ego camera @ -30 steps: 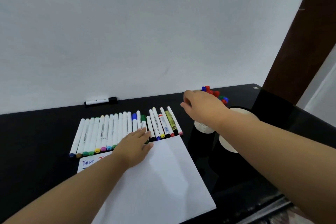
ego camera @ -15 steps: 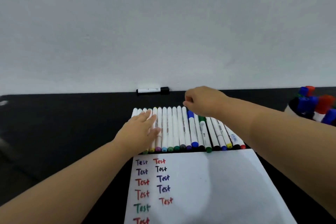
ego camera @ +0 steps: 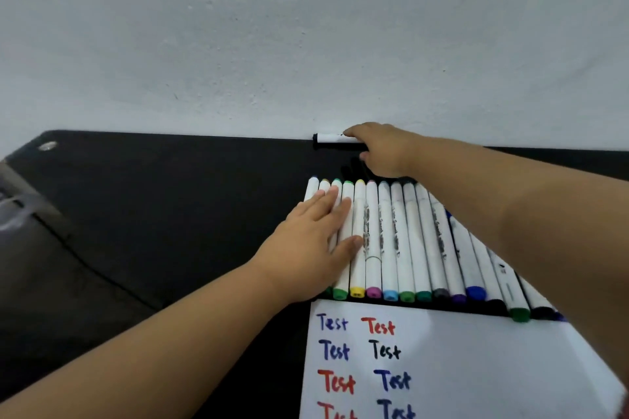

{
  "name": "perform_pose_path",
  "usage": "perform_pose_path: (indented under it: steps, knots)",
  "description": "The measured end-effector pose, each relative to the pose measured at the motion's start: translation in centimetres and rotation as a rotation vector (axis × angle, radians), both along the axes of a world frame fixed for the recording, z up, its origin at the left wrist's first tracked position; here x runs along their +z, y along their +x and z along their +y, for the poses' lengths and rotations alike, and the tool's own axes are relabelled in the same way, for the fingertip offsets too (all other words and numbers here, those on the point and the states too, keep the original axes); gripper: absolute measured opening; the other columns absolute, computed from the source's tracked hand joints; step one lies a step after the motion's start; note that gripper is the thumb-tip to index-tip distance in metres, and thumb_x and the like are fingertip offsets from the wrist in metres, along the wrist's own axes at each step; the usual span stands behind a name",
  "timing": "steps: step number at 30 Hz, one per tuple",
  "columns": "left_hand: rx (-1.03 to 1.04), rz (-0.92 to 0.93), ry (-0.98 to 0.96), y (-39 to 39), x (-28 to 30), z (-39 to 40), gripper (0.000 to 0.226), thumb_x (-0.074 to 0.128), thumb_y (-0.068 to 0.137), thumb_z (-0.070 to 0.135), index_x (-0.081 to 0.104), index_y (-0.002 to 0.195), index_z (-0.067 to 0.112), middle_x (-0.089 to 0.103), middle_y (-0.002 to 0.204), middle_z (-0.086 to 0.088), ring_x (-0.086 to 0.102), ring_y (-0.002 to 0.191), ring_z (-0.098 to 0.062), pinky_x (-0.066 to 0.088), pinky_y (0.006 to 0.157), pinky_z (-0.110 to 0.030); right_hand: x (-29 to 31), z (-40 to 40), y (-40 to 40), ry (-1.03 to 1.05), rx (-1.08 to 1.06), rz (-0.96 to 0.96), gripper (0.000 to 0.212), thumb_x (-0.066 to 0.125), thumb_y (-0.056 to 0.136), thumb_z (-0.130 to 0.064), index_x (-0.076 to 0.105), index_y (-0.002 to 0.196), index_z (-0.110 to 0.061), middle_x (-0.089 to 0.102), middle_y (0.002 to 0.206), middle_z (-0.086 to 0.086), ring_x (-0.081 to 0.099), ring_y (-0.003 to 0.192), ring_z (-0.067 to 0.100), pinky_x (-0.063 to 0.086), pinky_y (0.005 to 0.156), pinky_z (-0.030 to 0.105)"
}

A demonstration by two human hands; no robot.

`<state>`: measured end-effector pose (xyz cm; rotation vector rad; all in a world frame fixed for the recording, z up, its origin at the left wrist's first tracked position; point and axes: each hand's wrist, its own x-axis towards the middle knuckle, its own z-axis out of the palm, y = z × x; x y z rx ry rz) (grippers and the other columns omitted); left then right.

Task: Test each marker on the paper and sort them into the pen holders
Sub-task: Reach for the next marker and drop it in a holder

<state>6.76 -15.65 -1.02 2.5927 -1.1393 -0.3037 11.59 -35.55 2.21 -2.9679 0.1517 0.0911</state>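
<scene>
Black is the colour of the bench (ego camera: 170,214), and it runs back to a plain pale wall (ego camera: 306,27). Your row of markers (ego camera: 391,241) lies flat on it, side by side and touching. Each one is white and long, with its long way running from near to far. The coloured ends point toward you: green, yellow, pink, light blue, more green, grey, purple, blue and black.

One more marker, the lone marker (ego camera: 332,138), lies far back against the wall. It is white with a black tip on the left, and its long way runs left to right.

Your left hand (ego camera: 313,245) lies flat on the left end of the row, fingers straight and close together, pressing down on the markers. Your right hand (ego camera: 381,153) reaches to the far edge and its fingers curl onto the right end of the lone marker. You cannot tell how tightly it grips.

The white paper (ego camera: 476,367) lies just near of the row. It has the word "Test" written many times in two columns, in blue, red and black. The print on the marker barrels is too small to read.

A small round metal piece (ego camera: 47,146) sits in the far left corner of the bench.
</scene>
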Motion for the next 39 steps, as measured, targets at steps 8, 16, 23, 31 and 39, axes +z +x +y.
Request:
perform_pose_path:
  steps: [8,16,23,31,39]
  knots:
    - [-0.017,-0.009,-0.016,0.0,-0.4,0.2,0.064,0.027,0.095,0.055,0.003,0.149,0.032,-0.011,0.156,0.014,-0.013,0.14,-0.001,-0.011,0.105,-0.016,-0.8,-0.3,2.0,-0.222,-0.057,-0.028,0.039,0.047,0.095,-0.01,0.046,0.134,-0.011,0.036,0.134,0.013,0.033,0.123,0.031,0.037,0.096,0.039]
    - [-0.025,-0.053,0.12,-0.4,0.6,0.2,0.063,0.022,0.097,0.053,0.002,0.15,0.027,-0.009,0.157,0.007,-0.011,0.143,-0.008,-0.006,0.109,-0.023,0.7,-0.3,-2.7,-0.172,-0.061,-0.203,0.026,0.045,0.098,-0.019,0.045,0.12,-0.005,0.051,0.118,0.014,0.043,0.108,0.027,0.037,0.08,0.036]
    - [0.071,0.008,0.132,-2.8,3.5,0.0,0.06,0.026,0.1,0.046,0.006,0.151,0.022,-0.001,0.158,0.001,-0.004,0.145,-0.013,0.004,0.115,-0.033,5.5,3.0,-12.5,0.261,-0.252,-0.259,0.025,0.054,0.095,-0.03,0.049,0.116,-0.018,0.057,0.099,-0.001,0.054,0.074,0.014,0.039,0.061,0.028]
    - [0.149,0.684,-0.326,-14.6,7.0,3.5,0.037,0.044,0.093,0.052,0.054,0.127,0.041,0.057,0.128,0.015,0.048,0.12,-0.009,0.037,0.099,-0.029,6.3,8.2,-24.2,0.895,-0.48,-0.355,0.012,0.055,0.094,-0.027,0.059,0.093,-0.016,0.061,0.068,-0.003,0.053,0.055,0.006,0.04,0.056,0.023]
    - [0.288,0.864,-0.473,-22.0,7.4,6.1,0.013,0.058,0.091,0.034,0.068,0.082,0.033,0.072,0.081,0.018,0.057,0.086,0.006,0.038,0.077,-0.02,4.3,11.8,-31.4,1.284,-0.665,-0.434,0.017,0.051,0.095,-0.022,0.06,0.085,-0.011,0.061,0.077,0.01,0.048,0.063,0.018,0.041,0.058,0.029]
